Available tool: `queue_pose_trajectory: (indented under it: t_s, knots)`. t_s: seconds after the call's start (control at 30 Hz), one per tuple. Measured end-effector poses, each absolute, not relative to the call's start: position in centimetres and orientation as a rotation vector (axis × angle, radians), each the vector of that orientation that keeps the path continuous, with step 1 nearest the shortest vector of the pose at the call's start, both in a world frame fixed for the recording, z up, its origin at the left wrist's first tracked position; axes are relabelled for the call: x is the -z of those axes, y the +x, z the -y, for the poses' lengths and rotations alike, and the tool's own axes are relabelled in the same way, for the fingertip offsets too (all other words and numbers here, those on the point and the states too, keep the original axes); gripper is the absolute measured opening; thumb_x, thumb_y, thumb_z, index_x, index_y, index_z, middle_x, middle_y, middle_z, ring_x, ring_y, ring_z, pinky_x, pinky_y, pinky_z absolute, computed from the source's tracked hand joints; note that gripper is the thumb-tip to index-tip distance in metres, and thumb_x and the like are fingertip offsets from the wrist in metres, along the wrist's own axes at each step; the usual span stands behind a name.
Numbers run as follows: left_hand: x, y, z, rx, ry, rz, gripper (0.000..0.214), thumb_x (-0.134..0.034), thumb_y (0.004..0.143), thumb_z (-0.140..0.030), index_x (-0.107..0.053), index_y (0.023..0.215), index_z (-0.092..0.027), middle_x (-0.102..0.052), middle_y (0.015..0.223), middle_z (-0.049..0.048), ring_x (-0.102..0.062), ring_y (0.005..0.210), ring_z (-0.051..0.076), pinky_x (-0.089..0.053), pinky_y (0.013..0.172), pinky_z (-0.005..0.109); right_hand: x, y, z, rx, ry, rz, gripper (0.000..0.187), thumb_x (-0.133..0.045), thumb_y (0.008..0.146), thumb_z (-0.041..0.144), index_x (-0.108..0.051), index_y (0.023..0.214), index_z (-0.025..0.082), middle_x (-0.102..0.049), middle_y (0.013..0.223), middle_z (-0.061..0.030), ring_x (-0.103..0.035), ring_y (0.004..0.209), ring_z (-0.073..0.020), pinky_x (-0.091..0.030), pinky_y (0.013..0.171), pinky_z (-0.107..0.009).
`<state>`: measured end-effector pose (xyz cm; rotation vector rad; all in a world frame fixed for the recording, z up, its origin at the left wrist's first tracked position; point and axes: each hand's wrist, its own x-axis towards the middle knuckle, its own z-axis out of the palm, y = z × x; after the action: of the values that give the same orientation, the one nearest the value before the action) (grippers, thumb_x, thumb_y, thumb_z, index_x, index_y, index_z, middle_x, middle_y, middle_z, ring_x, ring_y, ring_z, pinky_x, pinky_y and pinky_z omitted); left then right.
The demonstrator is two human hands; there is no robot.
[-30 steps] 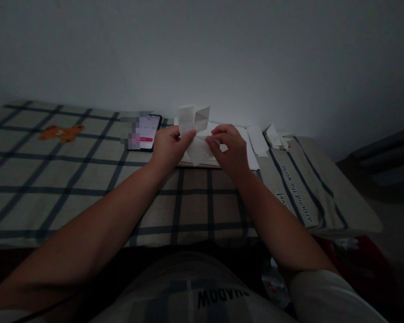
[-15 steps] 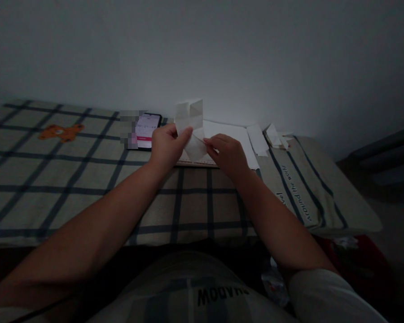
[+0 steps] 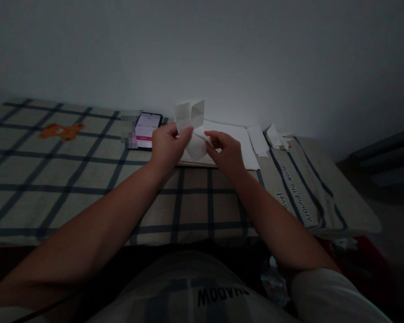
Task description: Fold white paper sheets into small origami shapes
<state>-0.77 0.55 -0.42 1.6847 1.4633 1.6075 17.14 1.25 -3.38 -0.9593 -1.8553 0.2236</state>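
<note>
Above the large white paper sheet (image 3: 235, 130), our left hand (image 3: 166, 146) pinches the thin folded white paper (image 3: 197, 147); our right hand (image 3: 228, 150) curls its fingers slightly apart at the edge, grip unclear. We judge it light, easily creased, best held at folded layers.

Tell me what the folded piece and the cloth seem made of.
Folded piece: probably thin paper, matte; sharp creases and flat, stiff-looking flaps suggest it. Cloth: likely woven fabric, matte; soft rumples toward the right suggest it, fibre unclear.
</note>
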Motion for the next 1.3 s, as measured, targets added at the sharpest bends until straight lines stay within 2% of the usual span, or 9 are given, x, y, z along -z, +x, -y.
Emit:
queue_pose_trajectory:
  t_s: [0.07,0.2,0.37,0.53,0.67,0.77,0.93,1.13,1.3]
  knots:
    - [0.4,-0.8,-0.6,-1.62,1.725,-1.456,0.028,-0.064,0.08,-0.038,-0.062,0.061,-0.018,-0.056,0.059,-0.0012,-0.047,0.06,0.013,-0.035,0.056,0.025,3.3,17.2,-1.2,-0.126,-0.961,1.867,0.028,-0.057,0.09,0.023,-0.069,0.116,0.02,-0.071,0.088,-0.0024,-0.063,0.074,-0.0135,-0.053,0.071,-0.03]
    - [0.5,-0.7,-0.8,-1.628,1.761,-1.477,0.026,-0.064,0.08,-0.033,-0.059,0.059,-0.018,-0.053,0.056,-0.0024,-0.045,0.057,0.012,-0.034,0.054,0.025,2.9,17.3,-1.0,0.047,-0.957,1.919,0.023,-0.051,0.098,0.024,-0.072,0.104,0.019,-0.073,0.086,-0.0051,-0.066,0.078,-0.0155,-0.053,0.076,-0.032]
    - [0.8,-0.8,-0.8,-1.579,1.901,-1.464,0.026,-0.063,0.082,-0.034,-0.062,0.061,-0.018,-0.061,0.059,-0.0001,-0.051,0.059,0.013,-0.037,0.055,0.025,2.5,17.3,-0.9,0.121,-0.998,2.053,0.022,-0.049,0.099,0.021,-0.071,0.096,0.016,-0.073,0.094,-0.0105,-0.067,0.091,-0.0208,-0.052,0.085,-0.037]
    - [1.0,-1.0,-1.0,-1.468,1.935,-1.432,0.027,-0.062,0.083,-0.038,-0.069,0.069,-0.017,-0.068,0.067,0.0016,-0.057,0.064,0.014,-0.04,0.057,0.025,2.4,17.6,-1.1,-0.143,-1.037,1.945,0.02,-0.059,0.095,0.033,-0.07,0.087,0.019,-0.074,0.089,-0.0066,-0.067,0.085,-0.0188,-0.053,0.081,-0.035]
    - [0.9,-1.1,-1.1,-1.387,1.8,-1.4,0.029,-0.063,0.083,-0.043,-0.073,0.08,-0.016,-0.072,0.074,0.0031,-0.06,0.069,0.016,-0.042,0.057,0.025,2.1,17.9,-1.4,-0.431,-1.031,1.761,0.021,-0.068,0.088,0.041,-0.072,0.092,0.02,-0.074,0.097,-0.0053,-0.067,0.087,-0.0178,-0.053,0.078,-0.034]
    - [0.9,-1.0,-1.0,-1.355,1.764,-1.35,0.031,-0.065,0.081,-0.044,-0.074,0.082,-0.015,-0.071,0.075,0.0034,-0.06,0.069,0.017,-0.042,0.057,0.025,1.7,17.9,-1.2,-0.571,-1.069,1.685,0.023,-0.07,0.085,0.041,-0.071,0.089,0.019,-0.071,0.082,-0.0027,-0.063,0.075,-0.0159,-0.051,0.069,-0.032]
    - [1.4,-0.8,-1.0,-1.361,1.678,-1.277,0.03,-0.069,0.078,-0.044,-0.074,0.081,-0.015,-0.069,0.072,0.0028,-0.058,0.067,0.016,-0.043,0.058,0.025,1.3,17.9,-1.0,-0.673,-1.125,1.604,0.021,-0.072,0.081,0.039,-0.069,0.08,0.018,-0.063,0.068,0.0008,-0.055,0.065,-0.0135,-0.044,0.062,-0.03]
    - [2.0,-0.5,-1.2,-1.333,1.491,-1.149,0.029,-0.073,0.075,-0.041,-0.075,0.086,-0.014,-0.072,0.077,0.0043,-0.061,0.068,0.016,-0.048,0.061,0.026,1.1,17.8,-0.8,-0.762,-1.15,1.476,0.016,-0.073,0.076,0.032,-0.065,0.075,0.018,-0.062,0.066,0.002,-0.053,0.061,-0.0116,-0.043,0.058,-0.028]
    - [1.9,-0.2,-0.9,-1.346,1.476,-1.148,0.028,-0.073,0.076,-0.04,-0.075,0.087,-0.014,-0.074,0.081,0.0049,-0.063,0.07,0.016,-0.049,0.063,0.027,0.9,17.6,-0.6,-0.685,-1.183,1.504,0.014,-0.071,0.077,0.03,-0.064,0.073,0.019,-0.063,0.066,0.0022,-0.053,0.062,-0.0115,-0.042,0.06,-0.028]
